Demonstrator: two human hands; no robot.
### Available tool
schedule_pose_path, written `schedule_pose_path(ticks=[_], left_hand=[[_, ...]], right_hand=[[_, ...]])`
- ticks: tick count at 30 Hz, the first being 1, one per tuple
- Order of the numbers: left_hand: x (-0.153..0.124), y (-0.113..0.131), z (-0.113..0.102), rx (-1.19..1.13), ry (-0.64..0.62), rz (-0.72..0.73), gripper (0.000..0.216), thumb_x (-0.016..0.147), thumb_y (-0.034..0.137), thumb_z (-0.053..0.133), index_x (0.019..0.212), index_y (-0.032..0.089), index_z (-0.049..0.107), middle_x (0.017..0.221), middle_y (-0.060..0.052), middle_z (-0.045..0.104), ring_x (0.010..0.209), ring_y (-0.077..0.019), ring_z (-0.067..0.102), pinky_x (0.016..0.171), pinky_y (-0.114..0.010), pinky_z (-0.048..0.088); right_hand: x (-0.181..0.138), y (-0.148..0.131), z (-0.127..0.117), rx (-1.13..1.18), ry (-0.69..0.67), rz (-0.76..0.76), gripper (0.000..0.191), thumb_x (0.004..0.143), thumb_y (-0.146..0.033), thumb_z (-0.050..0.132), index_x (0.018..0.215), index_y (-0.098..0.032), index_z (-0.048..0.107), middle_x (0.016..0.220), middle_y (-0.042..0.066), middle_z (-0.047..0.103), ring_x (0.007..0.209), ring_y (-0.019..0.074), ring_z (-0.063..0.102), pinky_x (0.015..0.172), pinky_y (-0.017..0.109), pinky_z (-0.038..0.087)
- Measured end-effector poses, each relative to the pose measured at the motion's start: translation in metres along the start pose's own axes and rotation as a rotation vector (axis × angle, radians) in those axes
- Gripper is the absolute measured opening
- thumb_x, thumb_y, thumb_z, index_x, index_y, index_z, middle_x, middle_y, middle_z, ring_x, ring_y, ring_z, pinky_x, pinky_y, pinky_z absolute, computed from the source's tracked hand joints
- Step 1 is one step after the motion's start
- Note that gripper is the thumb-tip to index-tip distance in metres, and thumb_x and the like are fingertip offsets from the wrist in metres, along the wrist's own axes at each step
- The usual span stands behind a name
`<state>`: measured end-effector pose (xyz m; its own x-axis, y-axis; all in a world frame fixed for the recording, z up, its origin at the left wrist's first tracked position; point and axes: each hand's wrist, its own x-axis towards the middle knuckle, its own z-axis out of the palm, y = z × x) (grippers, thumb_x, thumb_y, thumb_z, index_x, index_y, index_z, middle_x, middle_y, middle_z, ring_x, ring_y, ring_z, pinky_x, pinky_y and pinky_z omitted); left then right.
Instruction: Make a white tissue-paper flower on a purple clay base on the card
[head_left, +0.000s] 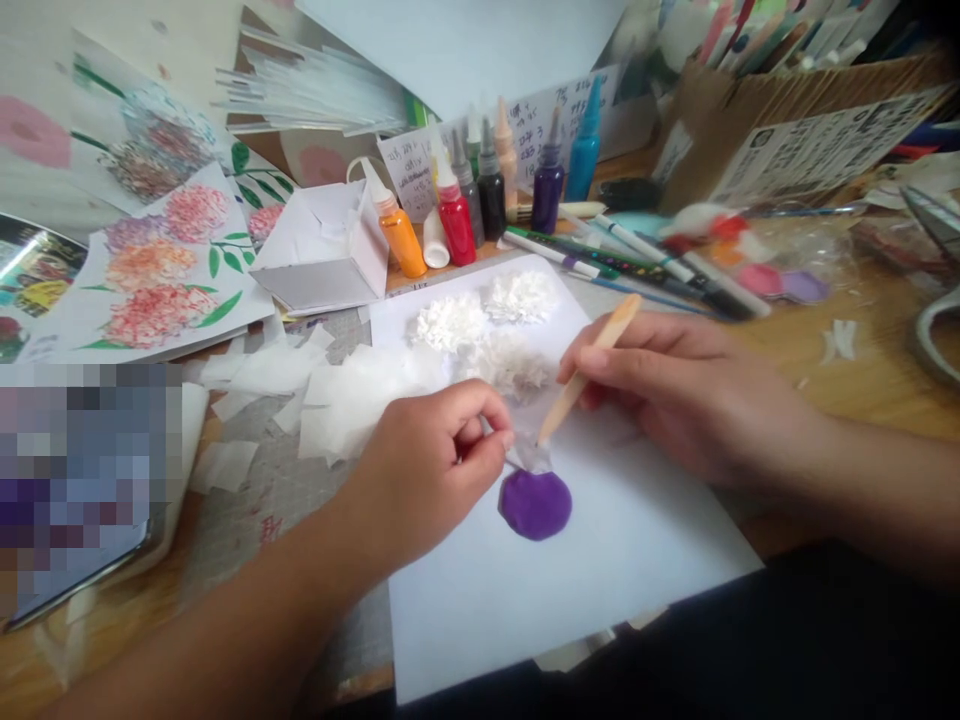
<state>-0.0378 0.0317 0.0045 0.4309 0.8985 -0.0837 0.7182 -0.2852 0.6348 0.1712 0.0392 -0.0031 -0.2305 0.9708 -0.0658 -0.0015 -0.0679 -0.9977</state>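
Note:
My right hand (637,370) grips a flat wooden stick (592,365), its tip slanting down onto a small piece of thin white paper (534,458). Pinched between thumb and fingers, the edge of that paper is in my left hand (442,450). Just below it lies a round, flat purple disc (536,505), perhaps clay, on a white sheet (480,610). Farther up the sheet sit three ruffled white paper clusters: one at left (450,322), one at right (521,297), and one nearer my hands (510,365). A stack of thin paper squares (360,395) lies left of them.
Paint bottles, including an orange one (401,235) and a red one (455,215), stand behind the sheet. Pens (600,260) lie right of them. A cardboard box (780,130) is at back right, scissors (934,320) at far right. Flower pictures (161,270) and a blurred-out screen (82,480) are left.

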Motion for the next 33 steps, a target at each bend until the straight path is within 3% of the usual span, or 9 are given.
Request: schedule_pose_path(ticks=[4, 6, 11, 18, 21, 27, 33], left_hand=[[-0.006, 0.004, -0.010, 0.130, 0.263, -0.017, 0.006, 0.076, 0.018, 0.053, 0.072, 0.020, 0.057, 0.049, 0.008, 0.048, 0.041, -0.0052, 0.042, 0.042, -0.017, 0.032], [-0.010, 0.005, -0.012, 0.224, 0.322, 0.022, 0.005, 0.073, 0.017, 0.055, 0.070, 0.021, 0.057, 0.050, 0.009, 0.049, 0.041, -0.0051, 0.041, 0.042, -0.018, 0.031], [-0.013, 0.004, -0.006, 0.329, 0.113, 0.182, 0.008, 0.073, 0.016, 0.054, 0.067, 0.020, 0.057, 0.048, 0.008, 0.049, 0.042, -0.0056, 0.039, 0.046, -0.020, 0.029], [-0.011, 0.000, -0.003, 0.381, -0.132, 0.175, 0.014, 0.080, 0.019, 0.050, 0.068, 0.021, 0.057, 0.055, 0.006, 0.052, 0.050, -0.0085, 0.044, 0.050, -0.024, 0.026], [-0.011, 0.001, -0.002, 0.385, -0.169, 0.172, 0.015, 0.082, 0.020, 0.048, 0.070, 0.022, 0.058, 0.059, 0.005, 0.054, 0.054, -0.0095, 0.047, 0.053, -0.025, 0.027], [-0.011, 0.001, -0.002, 0.384, -0.200, 0.184, 0.018, 0.085, 0.023, 0.047, 0.072, 0.023, 0.059, 0.062, 0.005, 0.057, 0.058, -0.0102, 0.050, 0.055, -0.026, 0.029], [-0.009, 0.000, -0.001, 0.376, -0.191, 0.158, 0.017, 0.086, 0.024, 0.047, 0.075, 0.023, 0.059, 0.067, 0.006, 0.060, 0.062, -0.0112, 0.053, 0.057, -0.026, 0.032]], right_hand=[[-0.002, -0.006, 0.005, -0.080, -0.143, -0.055, 0.014, 0.082, -0.032, 0.065, 0.074, -0.020, 0.067, 0.077, 0.000, 0.064, 0.070, 0.0134, 0.060, 0.063, 0.024, 0.046], [-0.002, -0.008, 0.009, -0.188, -0.225, -0.110, 0.018, 0.083, -0.031, 0.063, 0.071, -0.019, 0.066, 0.082, 0.001, 0.065, 0.073, 0.0136, 0.061, 0.066, 0.025, 0.047], [0.001, -0.006, 0.010, -0.373, -0.201, -0.181, 0.023, 0.085, -0.035, 0.060, 0.072, -0.017, 0.066, 0.081, 0.003, 0.065, 0.073, 0.0140, 0.060, 0.067, 0.026, 0.047], [0.002, -0.009, 0.006, -0.275, -0.077, -0.144, 0.020, 0.083, -0.035, 0.064, 0.073, -0.018, 0.067, 0.076, 0.000, 0.067, 0.073, 0.0135, 0.061, 0.065, 0.023, 0.047], [0.001, -0.012, 0.009, -0.239, -0.053, -0.191, 0.020, 0.085, -0.035, 0.062, 0.072, -0.020, 0.066, 0.078, -0.001, 0.068, 0.074, 0.0132, 0.062, 0.068, 0.023, 0.049], [0.000, -0.010, 0.014, -0.366, -0.177, -0.225, 0.018, 0.087, -0.027, 0.058, 0.074, -0.016, 0.065, 0.078, 0.002, 0.064, 0.072, 0.0137, 0.060, 0.067, 0.026, 0.047], [0.001, -0.008, 0.014, -0.498, -0.211, -0.215, 0.020, 0.087, -0.021, 0.056, 0.069, -0.015, 0.063, 0.071, 0.001, 0.059, 0.066, 0.0126, 0.056, 0.062, 0.025, 0.043]])
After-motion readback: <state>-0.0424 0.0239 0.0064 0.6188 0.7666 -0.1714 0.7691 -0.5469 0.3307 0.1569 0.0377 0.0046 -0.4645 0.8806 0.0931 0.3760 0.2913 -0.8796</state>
